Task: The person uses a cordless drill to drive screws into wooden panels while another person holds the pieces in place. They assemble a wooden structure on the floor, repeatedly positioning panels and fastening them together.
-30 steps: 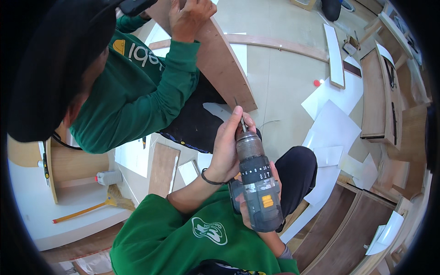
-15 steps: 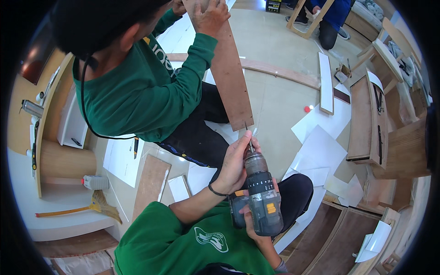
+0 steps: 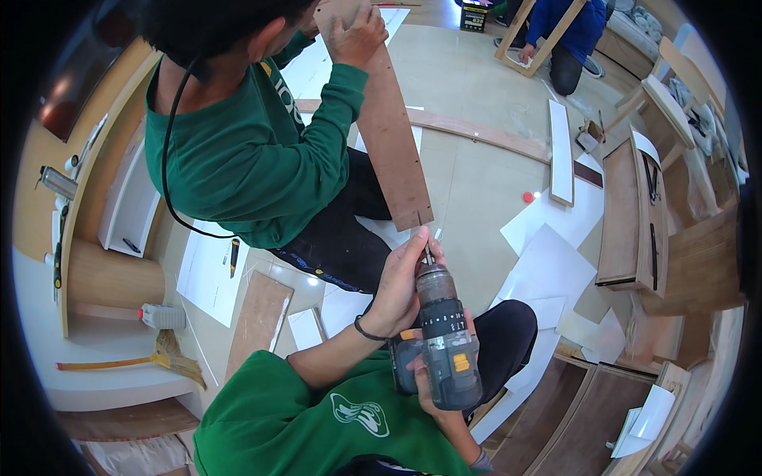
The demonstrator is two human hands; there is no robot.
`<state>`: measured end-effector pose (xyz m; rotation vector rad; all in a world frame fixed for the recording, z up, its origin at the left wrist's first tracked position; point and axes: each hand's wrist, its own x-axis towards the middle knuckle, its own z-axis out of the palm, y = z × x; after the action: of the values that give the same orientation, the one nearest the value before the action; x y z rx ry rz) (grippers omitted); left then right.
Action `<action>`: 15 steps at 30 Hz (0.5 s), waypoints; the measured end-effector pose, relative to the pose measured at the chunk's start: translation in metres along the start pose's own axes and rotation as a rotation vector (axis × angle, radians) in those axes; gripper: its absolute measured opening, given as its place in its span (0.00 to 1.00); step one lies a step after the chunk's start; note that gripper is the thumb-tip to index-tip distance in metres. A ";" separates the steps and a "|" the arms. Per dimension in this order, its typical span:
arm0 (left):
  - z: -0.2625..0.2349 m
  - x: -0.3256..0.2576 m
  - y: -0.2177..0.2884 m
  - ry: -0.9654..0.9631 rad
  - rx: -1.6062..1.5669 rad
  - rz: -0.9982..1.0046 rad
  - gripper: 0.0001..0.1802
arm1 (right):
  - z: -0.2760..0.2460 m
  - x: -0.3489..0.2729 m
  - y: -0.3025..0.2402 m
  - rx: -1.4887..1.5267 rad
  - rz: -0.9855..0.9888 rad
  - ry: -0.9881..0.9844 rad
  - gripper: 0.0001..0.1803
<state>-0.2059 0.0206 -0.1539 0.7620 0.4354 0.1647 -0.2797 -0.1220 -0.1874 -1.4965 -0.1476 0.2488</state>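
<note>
My right hand (image 3: 425, 381) is wrapped round the handle of a grey cordless drill (image 3: 451, 349) with an orange-yellow patch. The drill points up and away from me. My left hand (image 3: 397, 289), a black band on its wrist, pinches around the drill's bit (image 3: 429, 255) in front of the chuck. A thin dark tip, perhaps a screw, sticks out past my fingertips over the near end of a brown wooden board (image 3: 397, 151); whether it touches cannot be made out. A co-worker in green holds the board's far end with a hand (image 3: 359, 36).
White sheets (image 3: 548, 262) and a white panel (image 3: 560, 151) lie on the right floor. Wooden drawer units (image 3: 631, 218) stand beyond. A utility knife (image 3: 233, 258), a board (image 3: 258, 321) and a broom (image 3: 171, 357) lie left. Another person (image 3: 559, 47) kneels at far right.
The view has shifted slightly. My hands, the drill and the board's near end appear a little further left, still close together. The far person's hand has lowered on the wooden frame.
</note>
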 end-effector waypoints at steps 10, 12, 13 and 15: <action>-0.002 0.002 0.001 0.032 0.016 0.008 0.19 | -0.001 0.009 0.002 0.013 -0.056 -0.068 0.49; -0.003 0.003 0.001 0.036 0.011 0.010 0.20 | 0.000 0.008 0.001 0.025 -0.031 -0.066 0.49; -0.003 0.003 0.001 0.038 0.008 0.012 0.20 | 0.001 0.008 0.001 0.029 -0.023 -0.065 0.49; -0.004 0.003 0.001 0.043 0.000 0.009 0.20 | 0.001 0.008 0.002 0.024 -0.028 -0.065 0.49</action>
<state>-0.2046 0.0251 -0.1569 0.7615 0.4730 0.1902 -0.2726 -0.1189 -0.1899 -1.4626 -0.2169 0.2763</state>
